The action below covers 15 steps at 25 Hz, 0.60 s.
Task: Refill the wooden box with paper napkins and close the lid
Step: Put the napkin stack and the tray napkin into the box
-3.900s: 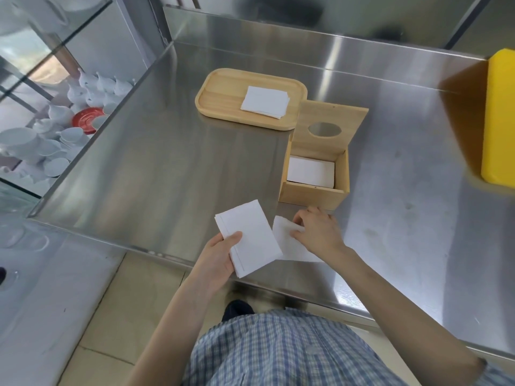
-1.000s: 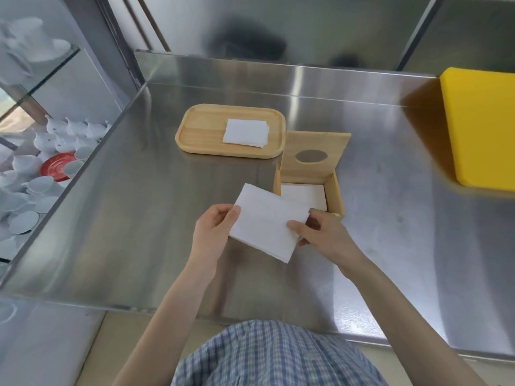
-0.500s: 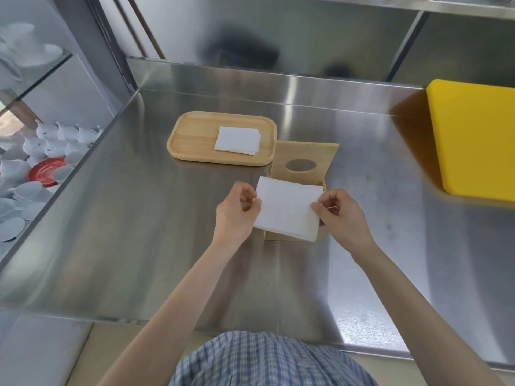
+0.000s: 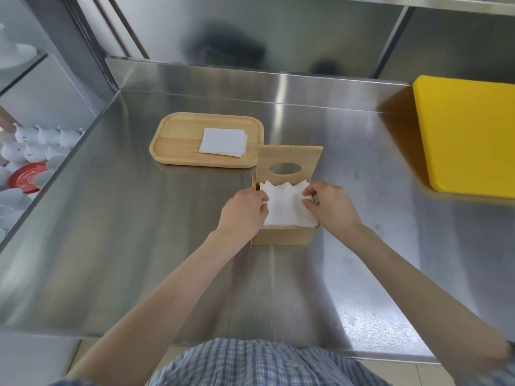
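Observation:
The wooden box (image 4: 281,235) stands mid-counter with its lid (image 4: 289,162) raised upright at the back, an oval hole in it. A stack of white paper napkins (image 4: 287,206) sits in the box's open top, its far edge crumpled against the lid. My left hand (image 4: 243,211) pinches the stack's left side and my right hand (image 4: 331,206) pinches its right side, both at the box's rim. More napkins (image 4: 223,142) lie on a wooden tray (image 4: 178,140) behind and to the left.
A yellow board (image 4: 465,135) lies at the right of the steel counter (image 4: 139,232). White cups and a red saucer (image 4: 23,179) fill a lower shelf at the left. A steel backsplash rises behind the tray.
Both hands have carried the napkin stack forward from in front of the box and lowered it into the open top. The lid has stayed raised.

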Each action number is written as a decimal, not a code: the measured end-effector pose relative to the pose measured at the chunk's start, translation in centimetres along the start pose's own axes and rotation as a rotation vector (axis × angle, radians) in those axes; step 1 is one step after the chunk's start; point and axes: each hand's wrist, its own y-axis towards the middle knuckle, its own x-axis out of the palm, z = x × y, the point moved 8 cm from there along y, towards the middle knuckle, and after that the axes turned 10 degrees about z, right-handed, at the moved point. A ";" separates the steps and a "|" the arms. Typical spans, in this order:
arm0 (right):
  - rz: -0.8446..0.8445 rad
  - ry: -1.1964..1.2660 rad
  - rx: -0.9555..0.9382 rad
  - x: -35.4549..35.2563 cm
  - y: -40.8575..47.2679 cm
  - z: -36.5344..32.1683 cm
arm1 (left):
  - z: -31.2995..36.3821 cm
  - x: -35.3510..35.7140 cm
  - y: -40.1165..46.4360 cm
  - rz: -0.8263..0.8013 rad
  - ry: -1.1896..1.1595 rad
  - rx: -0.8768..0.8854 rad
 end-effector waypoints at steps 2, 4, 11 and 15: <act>-0.028 -0.102 -0.064 0.6 0.4 -0.5 | 0.7 0.6 0.1 -0.017 0.169 0.106; -0.050 -0.198 -0.120 1.2 0.5 -0.9 | 1.2 1.2 0.1 -0.051 0.318 0.180; -0.080 -0.465 -0.206 2.5 1.6 -1.8 | 2.0 2.8 0.5 -0.200 0.592 0.250; -0.109 -0.523 -0.219 2.9 1.9 -2.0 | 1.8 3.2 0.8 -0.226 0.590 0.231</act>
